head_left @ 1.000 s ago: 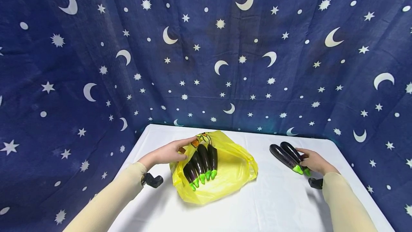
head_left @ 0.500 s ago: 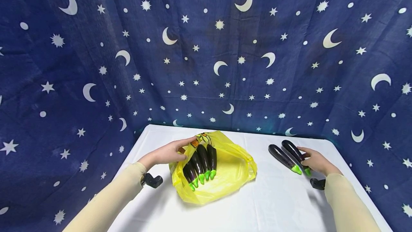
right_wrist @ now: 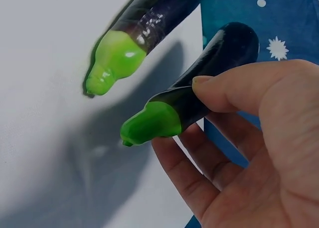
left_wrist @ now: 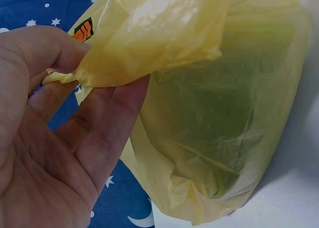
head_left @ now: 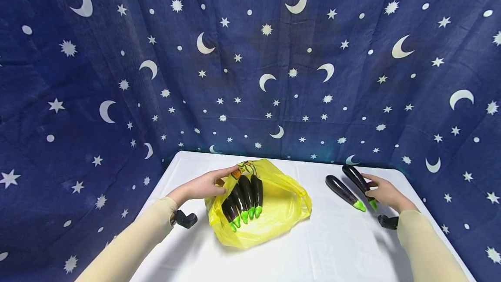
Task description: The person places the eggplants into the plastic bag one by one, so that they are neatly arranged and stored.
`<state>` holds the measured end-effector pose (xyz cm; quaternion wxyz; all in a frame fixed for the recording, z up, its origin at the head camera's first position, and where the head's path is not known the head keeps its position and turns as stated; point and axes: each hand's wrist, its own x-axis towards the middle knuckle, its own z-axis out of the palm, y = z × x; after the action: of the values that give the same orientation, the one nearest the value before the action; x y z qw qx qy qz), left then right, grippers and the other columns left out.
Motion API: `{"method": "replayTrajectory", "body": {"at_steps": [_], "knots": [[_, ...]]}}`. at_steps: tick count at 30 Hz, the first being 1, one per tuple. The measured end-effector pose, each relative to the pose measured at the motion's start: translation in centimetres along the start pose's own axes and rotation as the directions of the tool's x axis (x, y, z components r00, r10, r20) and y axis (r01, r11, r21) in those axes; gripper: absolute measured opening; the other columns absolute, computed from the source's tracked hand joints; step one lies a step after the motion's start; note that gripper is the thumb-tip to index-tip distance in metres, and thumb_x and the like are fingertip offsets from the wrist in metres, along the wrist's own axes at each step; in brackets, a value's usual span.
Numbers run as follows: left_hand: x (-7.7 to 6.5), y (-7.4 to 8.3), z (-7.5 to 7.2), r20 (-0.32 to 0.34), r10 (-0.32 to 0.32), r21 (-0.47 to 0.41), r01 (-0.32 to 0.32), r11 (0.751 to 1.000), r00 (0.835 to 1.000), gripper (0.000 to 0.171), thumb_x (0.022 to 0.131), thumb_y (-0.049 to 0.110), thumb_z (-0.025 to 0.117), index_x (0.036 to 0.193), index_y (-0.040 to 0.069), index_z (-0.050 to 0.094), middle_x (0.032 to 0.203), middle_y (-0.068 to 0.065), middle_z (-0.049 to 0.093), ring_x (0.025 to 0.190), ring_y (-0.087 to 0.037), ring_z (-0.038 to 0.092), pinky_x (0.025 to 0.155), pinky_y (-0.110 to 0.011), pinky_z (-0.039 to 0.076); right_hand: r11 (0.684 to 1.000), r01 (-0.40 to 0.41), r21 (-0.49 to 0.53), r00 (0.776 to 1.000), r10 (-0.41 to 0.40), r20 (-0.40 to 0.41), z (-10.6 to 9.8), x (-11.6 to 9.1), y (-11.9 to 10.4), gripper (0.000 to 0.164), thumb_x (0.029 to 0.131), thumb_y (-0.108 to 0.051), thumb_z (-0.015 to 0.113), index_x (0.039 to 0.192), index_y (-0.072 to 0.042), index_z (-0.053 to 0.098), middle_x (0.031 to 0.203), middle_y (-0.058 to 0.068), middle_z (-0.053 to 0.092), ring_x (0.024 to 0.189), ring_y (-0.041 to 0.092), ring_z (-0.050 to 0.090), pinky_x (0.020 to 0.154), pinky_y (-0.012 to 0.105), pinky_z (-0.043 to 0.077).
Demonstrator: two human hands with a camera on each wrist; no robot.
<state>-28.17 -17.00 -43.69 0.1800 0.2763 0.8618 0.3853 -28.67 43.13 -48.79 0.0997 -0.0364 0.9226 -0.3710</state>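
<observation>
A yellow plastic bag (head_left: 282, 203) lies with its mouth facing me, several dark eggplants (head_left: 247, 193) with green stems side by side inside its left part. My left hand (head_left: 205, 185) pinches the bag's rim at its upper left; in the left wrist view the gathered yellow plastic (left_wrist: 149, 44) sits between thumb and fingers. Over on the right, my right hand (head_left: 385, 193) holds an eggplant (head_left: 354, 176) near its green end, thumb on top and fingers beneath in the right wrist view. A second loose eggplant (head_left: 341, 189) lies on the cloth just left of it.
A white cloth (head_left: 332, 251) covers the table. Behind and on both sides hangs a dark blue curtain (head_left: 242, 77) with moons and stars. Each wrist wears a small black camera mount, one on the left (head_left: 185, 219) and one on the right (head_left: 388, 222).
The eggplant in my right hand has shifted slightly up and away from the loose one, so the gap between them has widened. My left hand keeps its grip on the bag.
</observation>
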Motion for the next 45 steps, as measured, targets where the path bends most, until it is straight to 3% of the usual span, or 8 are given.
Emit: {"method": "replayTrajectory", "body": {"at_steps": [9, 20, 27, 30, 34, 38, 43, 45], "knots": [[0.0, 0.0, 0.0, 0.002, 0.003, -0.001, -0.003, 1.000, 1.000, 0.078, 0.094, 0.009, 0.062, 0.163, 0.028, 0.031, 0.161, -0.003, 0.039, 0.124, -0.026, 0.057, 0.110, -0.049, 0.042, 0.999, 0.019, 0.029, 1.000, -0.019, -0.015, 0.4, 0.0, -1.5, 0.072, 0.095, -0.005, 0.063, 0.158, 0.005, 0.029, 0.134, 0.040, 0.050, 0.101, 0.032, 0.065, 0.076, 0.042, 0.056], [0.0, 0.5, -0.3, -0.035, 0.030, 0.045, -0.028, 0.999, 0.999, 0.080, 0.092, 0.007, 0.061, 0.163, 0.028, 0.030, 0.160, -0.003, 0.041, 0.119, -0.025, 0.058, 0.106, -0.048, 0.045, 0.973, 0.192, 0.129, 0.981, -0.190, -0.031, 2.0, -0.8, -5.8, 0.070, 0.097, -0.007, 0.065, 0.159, -0.003, 0.033, 0.137, 0.035, 0.052, 0.110, 0.035, 0.064, 0.077, 0.035, 0.059], [0.2, 1.3, -0.9, -0.041, 0.093, 0.130, -0.087, 0.988, 0.995, 0.080, 0.090, 0.001, 0.058, 0.163, 0.019, 0.030, 0.166, -0.001, 0.030, 0.139, -0.021, 0.044, 0.107, -0.043, 0.045, 0.962, 0.226, 0.152, 0.974, -0.229, -0.003, 3.2, -1.2, -8.7, 0.070, 0.095, -0.009, 0.067, 0.158, -0.004, 0.037, 0.135, 0.030, 0.055, 0.107, 0.030, 0.065, 0.078, 0.033, 0.058], [0.3, 1.7, -1.2, -0.046, 0.109, 0.152, -0.101, 0.983, 0.993, 0.081, 0.088, 0.000, 0.057, 0.163, 0.016, 0.030, 0.166, -0.003, 0.031, 0.137, -0.021, 0.045, 0.105, -0.042, 0.047, 0.961, 0.231, 0.151, 0.972, -0.234, 0.007, 3.7, -1.7, -9.9, 0.070, 0.095, -0.011, 0.069, 0.158, -0.008, 0.039, 0.135, 0.027, 0.057, 0.107, 0.029, 0.065, 0.079, 0.033, 0.056], [0.2, 2.1, -1.5, -0.061, 0.103, 0.188, -0.090, 0.978, 0.993, 0.080, 0.088, 0.001, 0.058, 0.162, 0.016, 0.032, 0.163, -0.005, 0.035, 0.137, -0.023, 0.045, 0.110, -0.045, 0.043, 0.948, 0.272, 0.163, 0.960, -0.279, 0.023, 4.4, -2.3, -11.1, 0.069, 0.094, -0.010, 0.070, 0.157, -0.012, 0.042, 0.129, 0.021, 0.062, 0.104, 0.028, 0.065, 0.079, 0.033, 0.055], [0.2, 2.4, -1.6, -0.086, 0.097, 0.220, -0.076, 0.973, 0.992, 0.076, 0.091, 0.004, 0.061, 0.161, 0.014, 0.034, 0.160, -0.009, 0.040, 0.142, -0.027, 0.042, 0.115, -0.049, 0.036, 0.919, 0.328, 0.220, 0.938, -0.344, 0.035, 5.1, -2.6, -11.9, 0.069, 0.093, -0.005, 0.070, 0.156, -0.008, 0.043, 0.121, 0.021, 0.065, 0.100, 0.029, 0.064, 0.079, 0.030, 0.055], [0.6, 2.7, -1.3, -0.136, 0.130, 0.316, -0.082, 0.945, 0.982, 0.065, 0.093, 0.004, 0.063, 0.155, 0.010, 0.046, 0.153, -0.013, 0.048, 0.136, -0.029, 0.049, 0.114, -0.048, 0.039, 0.899, 0.347, 0.267, 0.924, -0.376, 0.066, 6.0, -2.7, -12.0, 0.068, 0.093, -0.003, 0.070, 0.155, -0.004, 0.043, 0.120, 0.023, 0.065, 0.101, 0.029, 0.064, 0.080, 0.029, 0.055], [0.8, 2.9, -1.2, -0.143, 0.159, 0.382, -0.093, 0.919, 0.977, 0.059, 0.092, -0.001, 0.061, 0.149, 0.011, 0.054, 0.154, -0.012, 0.047, 0.130, -0.027, 0.054, 0.103, -0.043, 0.048, 0.894, 0.352, 0.276, 0.918, -0.387, 0.082, 6.3, -2.6, -11.9, 0.067, 0.093, -0.003, 0.069, 0.155, -0.002, 0.042, 0.120, 0.023, 0.065, 0.099, 0.028, 0.065, 0.079, 0.030, 0.056]]}}
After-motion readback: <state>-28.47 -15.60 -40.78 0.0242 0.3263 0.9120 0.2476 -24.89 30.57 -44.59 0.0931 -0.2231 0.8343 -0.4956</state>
